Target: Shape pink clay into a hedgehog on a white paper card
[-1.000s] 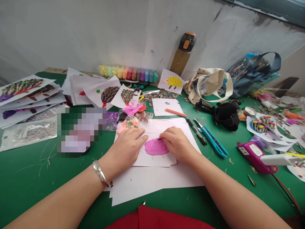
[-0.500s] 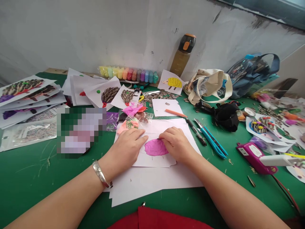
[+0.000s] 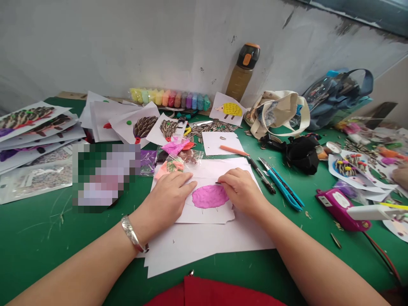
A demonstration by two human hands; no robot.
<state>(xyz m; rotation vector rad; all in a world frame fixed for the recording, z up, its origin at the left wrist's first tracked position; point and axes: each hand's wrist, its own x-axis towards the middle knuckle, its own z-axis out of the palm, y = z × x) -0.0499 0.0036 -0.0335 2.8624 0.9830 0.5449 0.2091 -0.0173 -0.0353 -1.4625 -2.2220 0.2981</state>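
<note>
A flattened oval of purple clay covers part of a pencil drawing on a small white sheet. My left hand lies flat on the sheet's left side, fingers stretched out and holding nothing. Just above the clay's upper right edge, my right hand is closed in a pinch. A small dark tip pokes out of its fingertips and looks like a sunflower seed; most of it is hidden. Under the small sheet are larger white papers.
Right of the papers lie a pen, a blue utility knife and an orange stick. Sunflower seeds are heaped behind. Bagged clay sits beyond my left hand. Another person's hand shows at the right edge.
My right hand has shifted slightly right and up from the clay, uncovering more of its right edge. My left hand stays on the sheet. Another person's hand shows more at the right edge.
</note>
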